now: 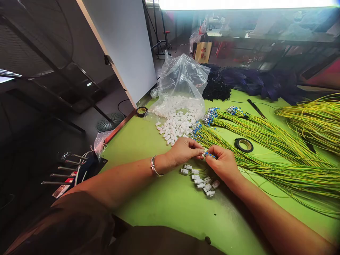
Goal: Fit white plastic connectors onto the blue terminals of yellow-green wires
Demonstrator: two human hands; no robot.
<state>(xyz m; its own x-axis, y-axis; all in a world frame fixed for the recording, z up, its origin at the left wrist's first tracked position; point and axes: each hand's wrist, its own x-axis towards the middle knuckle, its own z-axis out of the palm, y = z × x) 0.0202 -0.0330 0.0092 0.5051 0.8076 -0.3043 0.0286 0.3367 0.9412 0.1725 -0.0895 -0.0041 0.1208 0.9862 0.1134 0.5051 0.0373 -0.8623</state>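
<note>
My left hand (185, 150) and my right hand (223, 163) meet over the green table (164, 205), fingertips pinched together. Between them sits a small white connector and a blue-tipped terminal on a yellow-green wire (209, 154). My left fingers pinch the connector; my right fingers pinch the wire end. Just below my hands lie several wires with white connectors fitted (202, 179). A loose pile of white connectors (175, 127) spills toward my left hand from a clear plastic bag (183, 85). Bundles of yellow-green wires (265, 141) with blue terminals fan out to the right.
A black tape roll (243, 145) lies among the wires, another roll (141, 111) at the table's left edge. Black and purple parts (239, 85) are heaped at the back. A white board (124, 46) leans at the left. Metal pegs (63, 170) stick out by my left elbow.
</note>
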